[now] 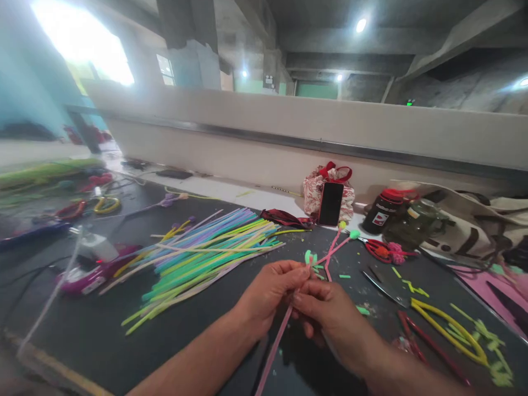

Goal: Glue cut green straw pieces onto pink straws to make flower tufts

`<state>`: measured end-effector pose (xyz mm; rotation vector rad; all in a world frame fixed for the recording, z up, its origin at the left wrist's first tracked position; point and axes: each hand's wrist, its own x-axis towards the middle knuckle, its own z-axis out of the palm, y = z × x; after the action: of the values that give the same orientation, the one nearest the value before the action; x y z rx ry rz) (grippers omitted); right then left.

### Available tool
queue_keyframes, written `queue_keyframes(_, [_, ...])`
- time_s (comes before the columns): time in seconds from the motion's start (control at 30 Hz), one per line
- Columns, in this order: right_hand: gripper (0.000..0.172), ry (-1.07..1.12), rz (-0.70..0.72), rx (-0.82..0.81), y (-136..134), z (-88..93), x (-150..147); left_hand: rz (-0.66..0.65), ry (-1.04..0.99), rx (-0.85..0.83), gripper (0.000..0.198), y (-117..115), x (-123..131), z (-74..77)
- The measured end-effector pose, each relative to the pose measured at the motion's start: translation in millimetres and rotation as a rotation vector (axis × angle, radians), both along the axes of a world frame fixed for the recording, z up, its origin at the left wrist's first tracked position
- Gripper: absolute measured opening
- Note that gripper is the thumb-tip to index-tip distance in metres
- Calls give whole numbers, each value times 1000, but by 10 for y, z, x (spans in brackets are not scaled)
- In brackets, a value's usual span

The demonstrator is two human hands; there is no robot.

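A pink pipe cleaner (pixel 275 350) runs from my fingers down to the bottom edge of the view. My left hand (pixel 270 294) pinches it near its upper end, thumb against forefinger. Just below, my right hand (pixel 332 308) also has its thumb and fingers closed on it. A mint-green tuft (pixel 310 257) shows right above my fingertips; whether it is joined to the pink stem, I cannot tell. Beyond the hands lie two crossed pink pipe-cleaner stems (pixel 330 254), one tipped yellow and the other mint green. Small green clippings (pixel 345 276) are scattered nearby.
Loose coloured pipe cleaners (pixel 214 258) spread across the dark table on the left, beside a purple power strip (pixel 124 256). Yellow-handled scissors (pixel 449 330) and red-handled pliers (pixel 429 344) lie at right. A phone (pixel 331 203) leans on a patterned pouch (pixel 311 190), with bottles (pixel 381 212) near it.
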<state>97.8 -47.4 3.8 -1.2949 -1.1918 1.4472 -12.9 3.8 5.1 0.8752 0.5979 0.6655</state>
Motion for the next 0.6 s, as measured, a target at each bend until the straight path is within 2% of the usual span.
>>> queue_keyframes(0.17, [20,-102,21,-29,-32,25,90,69,76,69,21,35,-59,72])
queue_keyframes(0.27, [16,-184,-28,26,-51,97,407,96,60,88,17,65,-125,143])
queue_keyframes(0.37, [16,-302,-178,33,-73,185,824,30,93,80,17,77,-168,189])
queue_keyframes(0.43, [18,-342,-193,-12,-87,200,1050,-10,78,48,19,78,-170,189])
queue_keyframes(0.53, [27,-437,-104,-54,-90,145,1234,-40,60,11,19,87,-143,153])
queue_keyframes(0.6, [27,-565,-29,-12,-63,96,1268,-44,66,-7,19,97,-117,122])
